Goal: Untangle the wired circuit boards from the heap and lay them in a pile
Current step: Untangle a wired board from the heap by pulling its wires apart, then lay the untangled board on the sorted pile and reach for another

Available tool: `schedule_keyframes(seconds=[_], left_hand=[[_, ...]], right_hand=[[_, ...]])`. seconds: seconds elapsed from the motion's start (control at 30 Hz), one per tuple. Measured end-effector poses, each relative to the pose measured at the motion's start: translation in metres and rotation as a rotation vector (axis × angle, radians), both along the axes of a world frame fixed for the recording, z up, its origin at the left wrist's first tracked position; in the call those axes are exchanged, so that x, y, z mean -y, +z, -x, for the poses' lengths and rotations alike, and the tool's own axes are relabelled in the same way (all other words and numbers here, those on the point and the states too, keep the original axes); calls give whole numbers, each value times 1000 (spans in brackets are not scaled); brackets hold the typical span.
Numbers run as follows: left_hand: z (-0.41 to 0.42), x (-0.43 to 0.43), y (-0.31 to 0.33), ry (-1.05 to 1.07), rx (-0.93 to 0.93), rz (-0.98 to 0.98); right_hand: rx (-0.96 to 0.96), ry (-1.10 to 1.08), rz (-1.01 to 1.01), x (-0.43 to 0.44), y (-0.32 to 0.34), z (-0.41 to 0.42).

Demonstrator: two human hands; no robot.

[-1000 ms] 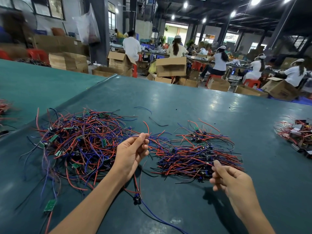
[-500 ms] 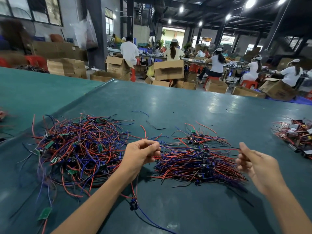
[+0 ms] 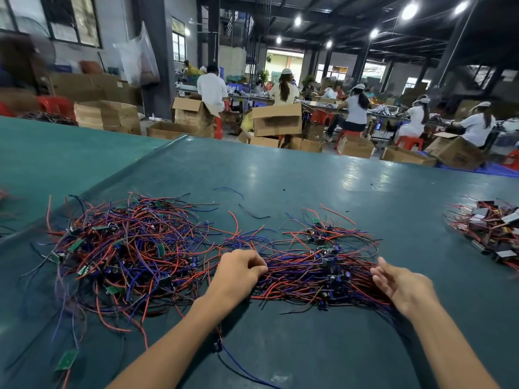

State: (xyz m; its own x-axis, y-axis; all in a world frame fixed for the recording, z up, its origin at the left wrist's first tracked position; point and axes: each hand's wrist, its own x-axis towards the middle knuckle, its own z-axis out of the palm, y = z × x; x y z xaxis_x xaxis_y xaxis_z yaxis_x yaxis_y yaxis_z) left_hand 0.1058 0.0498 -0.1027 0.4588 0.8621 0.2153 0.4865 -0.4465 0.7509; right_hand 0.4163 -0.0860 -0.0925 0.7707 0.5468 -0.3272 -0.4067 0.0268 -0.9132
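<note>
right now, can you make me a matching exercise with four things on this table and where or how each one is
Things
1. left hand
2. right hand
3. tangled heap
4. single green board

Place or state
a. open, at the right end of the pile
b. lying alone, nearest the camera on the left
c. fingers curled on wires at the pile's left end
d. left of both hands

Pairs: 1-c, 2-a, 3-d, 4-b

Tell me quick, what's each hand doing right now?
Left hand: closed, fingers curled on the left end of the pile.
Right hand: open, fingers relaxed by the pile's right end, holding nothing.
</note>
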Motion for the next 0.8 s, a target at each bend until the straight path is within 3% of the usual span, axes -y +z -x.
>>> schedule_keyframes(seconds=[0.17, 0.27, 0.33, 0.47, 0.53, 0.63, 0.7, 0.8], left_hand=[[6, 5, 6, 13, -158, -102], [17, 4, 19, 37, -230, -176], [28, -2, 31, 45, -242, -222], [55, -25, 55, 82, -309, -291], [69, -40, 60, 113, -400, -315], [86, -61, 58, 212, -735, -319], [95, -71, 53, 256, -932, -258], [104, -81, 45, 227, -986, -168]], right_hand=[[-44, -2, -5, 3, 19, 7], [12, -143, -37, 5, 36, 17], [161, -280, -35, 3, 47, 32], [661, -456, -54, -5, 54, 92], [928, -330, -156, -12, 50, 135], [1297, 53, -225, -27, 32, 184], [1462, 247, -236, -37, 14, 206], [1610, 416, -227, -46, -12, 221]])
